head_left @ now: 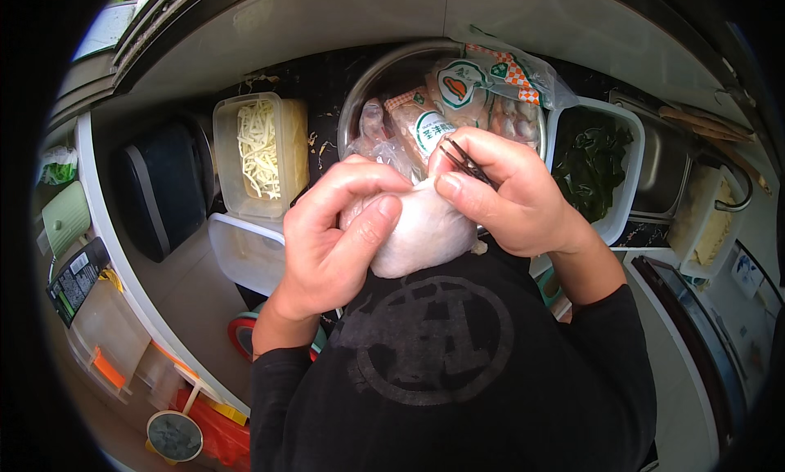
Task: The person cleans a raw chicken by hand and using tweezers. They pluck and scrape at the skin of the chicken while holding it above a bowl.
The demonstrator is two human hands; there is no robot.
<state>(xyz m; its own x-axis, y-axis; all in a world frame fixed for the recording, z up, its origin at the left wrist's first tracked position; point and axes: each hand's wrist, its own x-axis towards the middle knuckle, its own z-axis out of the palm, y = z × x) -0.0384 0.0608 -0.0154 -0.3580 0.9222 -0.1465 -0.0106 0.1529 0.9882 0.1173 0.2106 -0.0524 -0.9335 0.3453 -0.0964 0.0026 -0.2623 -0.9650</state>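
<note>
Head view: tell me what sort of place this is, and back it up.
Probably a kitchen or food-preparation area: there is pale, raw-looking meat in hand, a metal basin of bagged food, and a plastic tub of pale shreds.

Meat [421, 235] before bowl [353, 104]; packets [459, 92] in bowl; box [294, 157] left; tub [607, 228] right.
</note>
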